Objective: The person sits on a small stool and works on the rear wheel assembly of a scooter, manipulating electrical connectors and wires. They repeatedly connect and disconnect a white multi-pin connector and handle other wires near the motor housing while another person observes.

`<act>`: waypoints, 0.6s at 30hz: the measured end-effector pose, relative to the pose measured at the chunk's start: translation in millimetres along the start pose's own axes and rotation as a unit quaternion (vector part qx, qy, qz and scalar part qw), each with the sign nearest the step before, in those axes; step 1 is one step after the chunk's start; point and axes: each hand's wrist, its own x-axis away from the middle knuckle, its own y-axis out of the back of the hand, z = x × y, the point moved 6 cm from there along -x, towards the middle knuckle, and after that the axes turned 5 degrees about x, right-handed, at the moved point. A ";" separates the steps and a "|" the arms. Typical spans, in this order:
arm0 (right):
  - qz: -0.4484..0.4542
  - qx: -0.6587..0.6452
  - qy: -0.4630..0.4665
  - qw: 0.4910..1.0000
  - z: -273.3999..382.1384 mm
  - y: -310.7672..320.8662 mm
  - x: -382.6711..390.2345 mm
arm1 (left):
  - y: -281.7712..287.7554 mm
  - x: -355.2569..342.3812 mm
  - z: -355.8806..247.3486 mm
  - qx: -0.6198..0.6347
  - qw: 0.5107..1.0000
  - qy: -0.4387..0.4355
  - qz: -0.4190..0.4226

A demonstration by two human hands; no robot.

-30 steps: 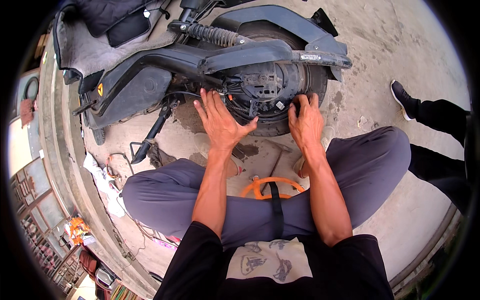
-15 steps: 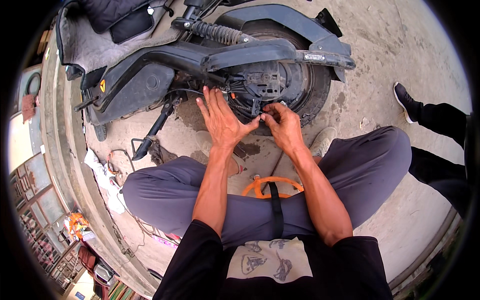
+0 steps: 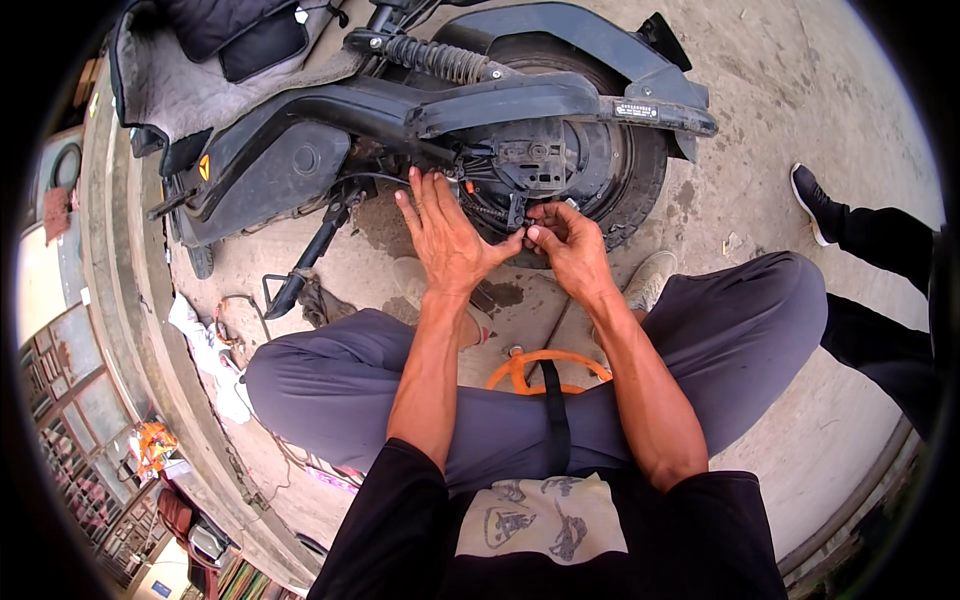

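An electric scooter's rear wheel (image 3: pixel 643 185) is in front of me, its dark hub (image 3: pixel 592 160) facing me. A small black lever arm (image 3: pixel 516 210) sticks out below the hub. My right hand (image 3: pixel 575 250) is closed beside the lever's lower end, thumb and fingers pinching a part too small to name. My left hand (image 3: pixel 443 245) has its fingers stretched out toward a thin cable (image 3: pixel 375 178) and the hub's left side. Its thumb tip reaches the lever's lower end, near the right fingers. A small orange piece (image 3: pixel 469 187) shows just past the left fingertips.
The scooter's swingarm cover (image 3: pixel 510 105) and shock absorber (image 3: pixel 435 62) lie above the hub. Its kickstand (image 3: pixel 300 275) sticks out on the left. An orange ring-shaped frame (image 3: pixel 520 370) is between my legs. At right stands another person's shoe (image 3: pixel 815 205). A concrete step (image 3: pixel 150 330) runs along the left.
Both hands stay at the lever; the right fingers have shifted slightly around its end. The whole view has moved a little.
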 end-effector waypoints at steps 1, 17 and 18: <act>0.001 0.000 0.000 1.000 -0.7 0.0 -0.3 | -0.5 0.5 0.6 -0.001 1.000 -0.003 -0.002; -0.016 0.183 0.047 0.982 20.9 1.6 5.8 | 3.0 -0.7 -2.7 0.004 1.000 -0.011 -0.020; -0.003 0.197 0.047 0.979 19.8 0.9 4.4 | 2.8 -0.9 -2.5 0.004 1.000 -0.011 -0.020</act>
